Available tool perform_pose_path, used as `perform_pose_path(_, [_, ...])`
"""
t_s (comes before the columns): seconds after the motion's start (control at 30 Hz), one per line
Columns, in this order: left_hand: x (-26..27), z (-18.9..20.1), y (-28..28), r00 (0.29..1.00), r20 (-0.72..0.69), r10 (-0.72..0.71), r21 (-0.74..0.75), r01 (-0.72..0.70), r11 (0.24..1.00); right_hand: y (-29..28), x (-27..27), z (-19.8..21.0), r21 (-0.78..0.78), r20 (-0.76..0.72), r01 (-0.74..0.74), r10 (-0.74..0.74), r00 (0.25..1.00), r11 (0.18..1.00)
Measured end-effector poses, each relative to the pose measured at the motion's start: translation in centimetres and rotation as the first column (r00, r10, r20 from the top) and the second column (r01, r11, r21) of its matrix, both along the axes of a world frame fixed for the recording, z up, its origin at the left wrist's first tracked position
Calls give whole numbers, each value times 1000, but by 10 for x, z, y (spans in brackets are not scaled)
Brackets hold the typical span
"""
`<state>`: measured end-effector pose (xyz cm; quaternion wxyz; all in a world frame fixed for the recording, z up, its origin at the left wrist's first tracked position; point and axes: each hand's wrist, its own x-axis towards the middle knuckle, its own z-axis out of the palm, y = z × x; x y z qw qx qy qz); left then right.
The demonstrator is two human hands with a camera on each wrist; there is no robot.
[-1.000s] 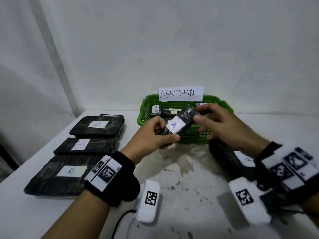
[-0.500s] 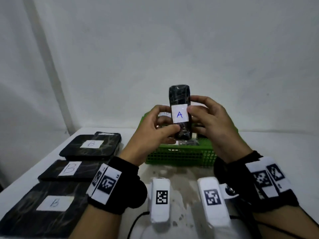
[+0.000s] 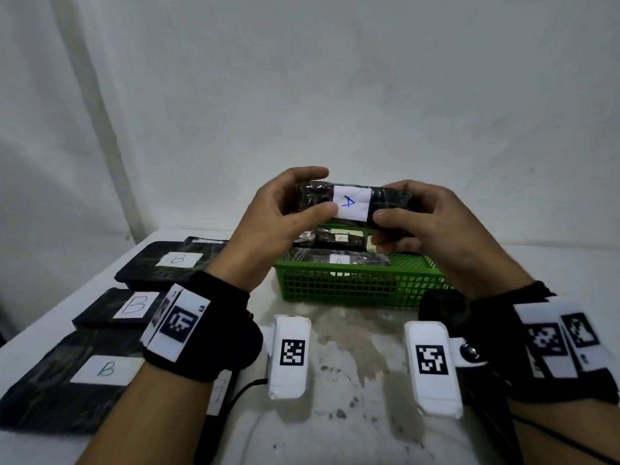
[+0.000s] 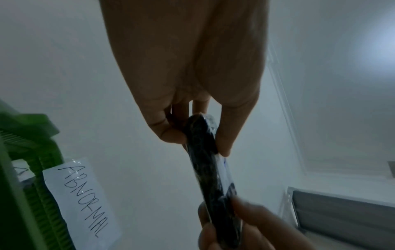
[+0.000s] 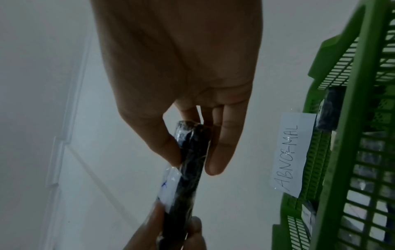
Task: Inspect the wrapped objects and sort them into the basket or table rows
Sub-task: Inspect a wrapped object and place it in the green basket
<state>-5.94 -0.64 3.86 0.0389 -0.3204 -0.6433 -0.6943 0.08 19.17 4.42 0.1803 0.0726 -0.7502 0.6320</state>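
Note:
Both hands hold a small black wrapped object (image 3: 352,203) with a white label marked A, level and crosswise above the green basket (image 3: 355,286). My left hand (image 3: 285,209) pinches its left end between thumb and fingers; my right hand (image 3: 406,216) pinches its right end. The left wrist view shows the object (image 4: 210,169) edge-on, gripped by the left hand (image 4: 198,135). In the right wrist view the object (image 5: 188,169) sits between the thumb and fingers of the right hand (image 5: 192,148). Several wrapped objects marked A (image 3: 339,260) lie in the basket.
Three larger black wrapped objects marked B (image 3: 177,260) (image 3: 134,305) (image 3: 104,369) lie in a row on the table's left. The basket carries a paper sign reading ABNORMAL (image 4: 83,197) (image 5: 292,155). A white wall stands close behind. Stained bare tabletop (image 3: 352,380) lies in front of the basket.
The A object was lifted from in front of the basket, held upright, and is now turned level between both hands. The head view has tilted and moved closer.

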Motion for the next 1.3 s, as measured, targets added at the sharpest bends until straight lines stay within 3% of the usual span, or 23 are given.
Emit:
perform_pose_path(0.13, [3,-5,7,999,26,-22,-30,23,999,-4,0,1,-15,-34,12,-12,999,1000])
perform_pose_path(0.33, [7,-7,12,996,86,-5,45,1,999,-9,0,-3,-19,-60,66,-67,996,998])
perform_pose_path(0.63, [12,7,10,998,-36,54,-51,-56,997,-17,4,-2,-58,-114,102,-108,988,993])
perform_pose_path(0.83, [7,21,1,997,75,-37,-154,48,987,-18,7,0,-46,-151,84,-90,984,995])
perform_pose_path(0.93, [8,18,1,993,96,-64,-161,79,984,-11,8,0,-19,-117,81,-83,990,997])
perform_pose_path(1.07, [8,19,-3,991,82,-103,-55,107,993,-5,10,4,-20,47,-36,37,998,999])
perform_pose_path(1.3, [8,13,-2,993,67,-97,-97,103,990,-4,12,5,-18,81,-66,68,994,998])
